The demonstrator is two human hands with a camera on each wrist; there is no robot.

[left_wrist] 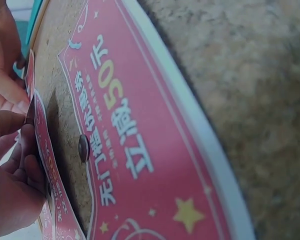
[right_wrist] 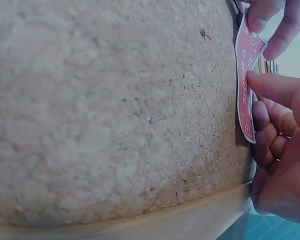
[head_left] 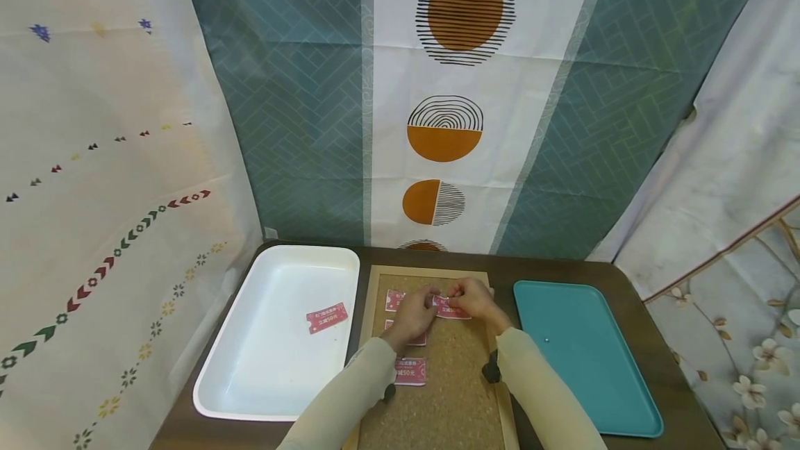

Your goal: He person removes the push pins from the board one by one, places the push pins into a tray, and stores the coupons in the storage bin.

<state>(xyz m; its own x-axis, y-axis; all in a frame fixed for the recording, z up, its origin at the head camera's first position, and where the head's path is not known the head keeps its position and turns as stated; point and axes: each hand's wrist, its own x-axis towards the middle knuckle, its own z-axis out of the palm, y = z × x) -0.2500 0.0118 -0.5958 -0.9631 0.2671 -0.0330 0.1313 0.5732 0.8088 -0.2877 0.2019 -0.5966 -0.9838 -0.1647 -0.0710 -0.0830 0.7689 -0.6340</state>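
A pink paper coupon [head_left: 453, 310] with white lettering lies against the upper part of a cork board [head_left: 459, 394]. My right hand [head_left: 475, 298] pinches it, thumb on the printed face and fingers behind, as the right wrist view shows. At its left end my left hand [head_left: 412, 317] has thumb and fingertip closed on the edge. More coupons sit in a column on the board's left side, one of them the lower coupon [head_left: 410, 371]; the left hand partly covers the others. In the left wrist view, a round-headed thumbtack [left_wrist: 83, 148] sits at the edge of a near coupon.
Left of the board stands a white tray [head_left: 250, 367] holding one loose coupon [head_left: 327, 318]. To the right lies a teal tray [head_left: 600, 367] with a tiny shiny object [head_left: 546, 340] in it. A wooden frame [head_left: 369, 328] edges the board on the dark tabletop [head_left: 556, 268].
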